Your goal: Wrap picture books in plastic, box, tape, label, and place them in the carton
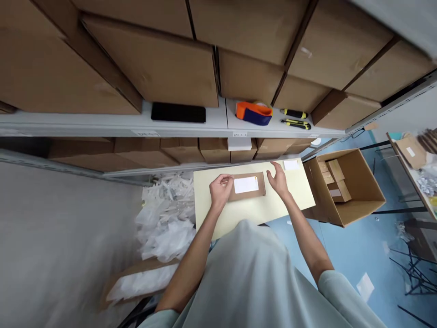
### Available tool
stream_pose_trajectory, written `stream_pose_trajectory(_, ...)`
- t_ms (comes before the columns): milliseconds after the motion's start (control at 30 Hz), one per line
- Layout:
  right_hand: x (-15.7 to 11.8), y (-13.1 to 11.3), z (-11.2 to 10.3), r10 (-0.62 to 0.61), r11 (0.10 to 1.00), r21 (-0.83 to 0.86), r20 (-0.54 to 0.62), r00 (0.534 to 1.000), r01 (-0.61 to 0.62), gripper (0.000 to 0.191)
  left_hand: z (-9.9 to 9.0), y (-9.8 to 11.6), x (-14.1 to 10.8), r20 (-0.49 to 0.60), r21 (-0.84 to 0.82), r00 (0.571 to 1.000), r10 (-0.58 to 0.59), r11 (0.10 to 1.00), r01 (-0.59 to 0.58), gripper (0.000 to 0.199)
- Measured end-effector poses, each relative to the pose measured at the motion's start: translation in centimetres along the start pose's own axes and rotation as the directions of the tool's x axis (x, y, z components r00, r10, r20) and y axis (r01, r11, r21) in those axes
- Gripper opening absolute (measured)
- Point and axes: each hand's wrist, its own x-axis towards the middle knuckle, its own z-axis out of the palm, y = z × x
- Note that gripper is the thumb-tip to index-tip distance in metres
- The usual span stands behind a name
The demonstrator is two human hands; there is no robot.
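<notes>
A small brown cardboard box [232, 197] lies flat on the pale yellow tabletop [246, 214], with a white label [246, 184] on its upper face. At the box's left end is my left hand [220, 190], its fingers curled together on the box beside the label's edge. My right hand [278, 180] is just off the right end, empty, thumb and fingers apart. Behind it, near the table's back right corner, sits a stack of white labels [291, 165].
Large cartons [160, 64] fill the shelf above. On its ledge lie a black phone-like slab [178, 112], an orange and blue tape dispenser [254, 113] and yellow-black cutters [295, 124]. White plastic bags [170, 237] heap at left. An open carton [362, 182] holding small boxes stands right.
</notes>
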Motion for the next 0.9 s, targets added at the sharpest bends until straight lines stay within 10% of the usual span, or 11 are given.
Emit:
stream_pose_trajectory(200,14.6,-8.6,-5.0,-0.332,0.931,-0.165,-0.007,0.943,0.326,0.051,2.2,11.5,5.6,-0.012,-0.089,0.976,0.217,0.972,-0.218,0.026)
stream_pose_trajectory(367,22.7,-12.9,-4.9,-0.195,0.872,-0.411,0.207,0.959,0.266,0.051,2.2,16.4,6.0,-0.021,-0.138,0.951,0.307,0.942,-0.307,0.017)
stream_pose_trajectory(567,25.7,-12.8,-2.8,-0.005,0.856,-0.485,0.337,0.941,0.178,0.045,0.6,17.0,3.3,-0.128,-0.119,0.934,0.335,0.929,-0.35,0.012)
stream_pose_trajectory(900,23.8,-6.7,-3.0,-0.375,0.865,-0.238,0.28,0.884,0.442,0.051,4.6,14.0,-3.1,-0.297,-0.057,0.93,0.218,0.968,-0.245,0.014)
